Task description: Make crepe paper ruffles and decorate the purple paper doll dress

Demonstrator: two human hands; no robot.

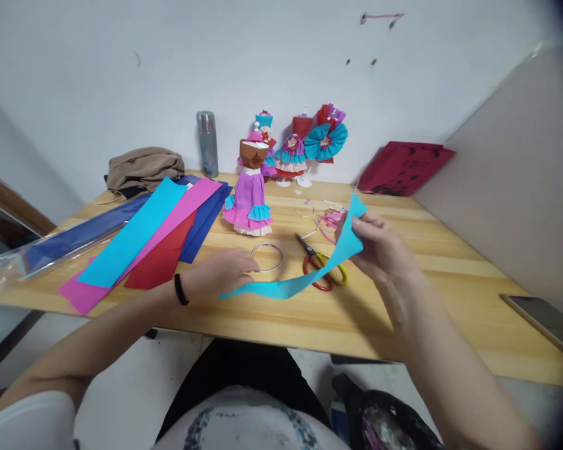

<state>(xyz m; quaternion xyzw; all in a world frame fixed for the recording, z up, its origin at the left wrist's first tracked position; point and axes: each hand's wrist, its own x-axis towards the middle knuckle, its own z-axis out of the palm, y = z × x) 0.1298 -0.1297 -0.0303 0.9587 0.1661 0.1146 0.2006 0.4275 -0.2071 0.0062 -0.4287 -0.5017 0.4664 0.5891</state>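
A bright blue paper strip (291, 287) sags in a curve above the front of the table. Its upper right end is pinched between the thumb and fingers of my right hand (378, 244). The strip's left end hangs just below my left hand (228, 270), whose fingers are drawn together at the left edge of a thin ring (268, 257). What those fingers hold, if anything, is hidden. Scissors (317, 257) with red and yellow handles lie behind the strip, between my hands. A small doll-like dress form (249, 200) in brown, purple, pink and blue paper stands past the ring.
Blue, pink, red and navy paper sheets (138, 231) lie at left beside a plastic-wrapped pack (79, 240). At the back are a flask (208, 144), brown cloth (145, 167), more paper dresses (293, 147) and red bags (403, 165). Pink ribbon scraps (327, 225) and a phone (544, 322) lie rightward.
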